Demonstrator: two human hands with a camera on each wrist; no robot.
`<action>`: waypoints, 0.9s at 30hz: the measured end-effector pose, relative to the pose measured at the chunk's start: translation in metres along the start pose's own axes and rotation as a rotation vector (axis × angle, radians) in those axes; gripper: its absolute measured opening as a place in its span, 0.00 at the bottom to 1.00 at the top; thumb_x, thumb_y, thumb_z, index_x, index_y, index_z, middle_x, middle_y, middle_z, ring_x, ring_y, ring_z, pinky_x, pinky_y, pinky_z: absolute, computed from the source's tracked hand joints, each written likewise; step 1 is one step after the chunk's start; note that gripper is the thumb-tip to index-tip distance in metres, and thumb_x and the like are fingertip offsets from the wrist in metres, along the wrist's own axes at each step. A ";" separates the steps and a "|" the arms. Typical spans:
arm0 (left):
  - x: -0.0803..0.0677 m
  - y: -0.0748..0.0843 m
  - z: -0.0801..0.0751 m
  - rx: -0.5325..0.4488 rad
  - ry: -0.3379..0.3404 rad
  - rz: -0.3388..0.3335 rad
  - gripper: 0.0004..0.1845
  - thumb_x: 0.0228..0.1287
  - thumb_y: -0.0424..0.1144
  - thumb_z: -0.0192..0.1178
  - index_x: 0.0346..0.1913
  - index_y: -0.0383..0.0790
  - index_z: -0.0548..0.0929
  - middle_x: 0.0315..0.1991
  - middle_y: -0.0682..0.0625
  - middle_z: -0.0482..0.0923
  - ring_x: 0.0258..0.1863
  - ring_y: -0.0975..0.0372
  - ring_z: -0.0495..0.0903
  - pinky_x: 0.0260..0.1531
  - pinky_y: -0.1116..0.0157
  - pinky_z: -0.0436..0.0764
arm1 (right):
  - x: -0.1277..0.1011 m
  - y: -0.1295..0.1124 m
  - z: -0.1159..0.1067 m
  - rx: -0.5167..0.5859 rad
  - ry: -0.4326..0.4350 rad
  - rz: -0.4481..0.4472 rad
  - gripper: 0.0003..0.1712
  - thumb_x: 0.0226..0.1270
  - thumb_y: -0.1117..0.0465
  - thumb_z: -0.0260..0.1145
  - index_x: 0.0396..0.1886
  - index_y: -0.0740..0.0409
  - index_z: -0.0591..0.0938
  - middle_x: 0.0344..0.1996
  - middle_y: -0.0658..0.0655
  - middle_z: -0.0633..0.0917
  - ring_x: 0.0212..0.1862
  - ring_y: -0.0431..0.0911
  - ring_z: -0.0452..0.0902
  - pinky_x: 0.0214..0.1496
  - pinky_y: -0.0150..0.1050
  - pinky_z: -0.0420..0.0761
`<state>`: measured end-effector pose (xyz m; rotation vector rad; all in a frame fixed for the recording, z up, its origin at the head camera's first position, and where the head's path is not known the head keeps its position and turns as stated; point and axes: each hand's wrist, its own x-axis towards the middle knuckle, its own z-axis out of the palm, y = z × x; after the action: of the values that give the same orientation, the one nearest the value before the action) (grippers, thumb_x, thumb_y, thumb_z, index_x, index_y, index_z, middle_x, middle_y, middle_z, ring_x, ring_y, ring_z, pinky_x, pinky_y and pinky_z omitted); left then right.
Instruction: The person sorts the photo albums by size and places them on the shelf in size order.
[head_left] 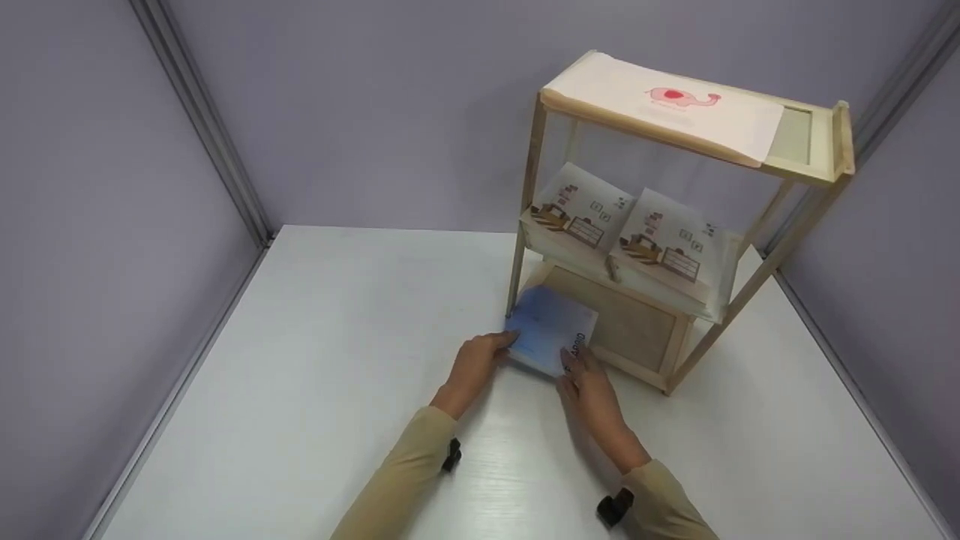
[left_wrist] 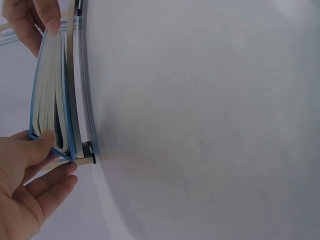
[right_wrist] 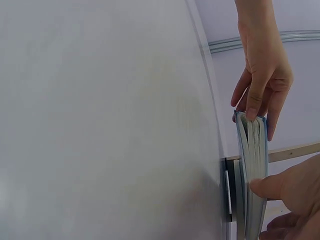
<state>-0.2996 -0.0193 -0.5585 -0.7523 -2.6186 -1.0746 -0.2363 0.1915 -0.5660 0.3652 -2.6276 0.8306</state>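
A thin blue book (head_left: 551, 328) is held by both hands at the front of a small wooden shelf (head_left: 675, 225), which stands on the white bench (head_left: 337, 360). The book is tilted, and its far edge sits at the lowest part of the shelf. The left hand (head_left: 474, 365) is curled on the book's left corner, with the thumb on the pages. The right hand (head_left: 589, 386) is pinched on the book's near right edge. In the left wrist view, the book's pages (left_wrist: 50, 100) are seen fanned a little between the blue covers.

Two picture books (head_left: 626, 229) are laid side by side on the middle level of the shelf. A pale book with a pink elephant (head_left: 671, 105) is laid flat on the top level. Grey walls (head_left: 112, 187) are seen around the bench. Tan sleeves (head_left: 405, 480) are worn on both arms.
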 end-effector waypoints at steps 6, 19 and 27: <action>0.002 0.003 0.001 0.035 0.006 0.015 0.17 0.65 0.33 0.55 0.57 0.40 0.77 0.54 0.48 0.78 0.53 0.59 0.77 0.54 0.64 0.75 | 0.001 0.000 -0.001 -0.071 0.018 -0.042 0.28 0.59 0.69 0.65 0.60 0.66 0.73 0.60 0.71 0.70 0.60 0.65 0.67 0.53 0.54 0.75; 0.006 0.010 0.000 0.133 0.002 0.045 0.16 0.68 0.35 0.50 0.54 0.40 0.80 0.51 0.48 0.80 0.50 0.58 0.80 0.50 0.63 0.78 | 0.007 0.002 -0.002 -0.169 0.017 -0.109 0.28 0.55 0.74 0.66 0.58 0.63 0.75 0.55 0.74 0.74 0.56 0.66 0.71 0.54 0.59 0.73; 0.010 0.012 0.002 0.126 0.006 0.046 0.14 0.69 0.35 0.47 0.49 0.39 0.81 0.46 0.47 0.82 0.46 0.56 0.81 0.47 0.62 0.78 | 0.012 0.002 -0.002 -0.235 -0.021 -0.090 0.27 0.57 0.73 0.64 0.59 0.59 0.75 0.55 0.74 0.74 0.58 0.66 0.70 0.55 0.69 0.65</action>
<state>-0.3018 -0.0072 -0.5487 -0.7755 -2.6221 -0.8880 -0.2471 0.1931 -0.5609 0.4258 -2.6683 0.4848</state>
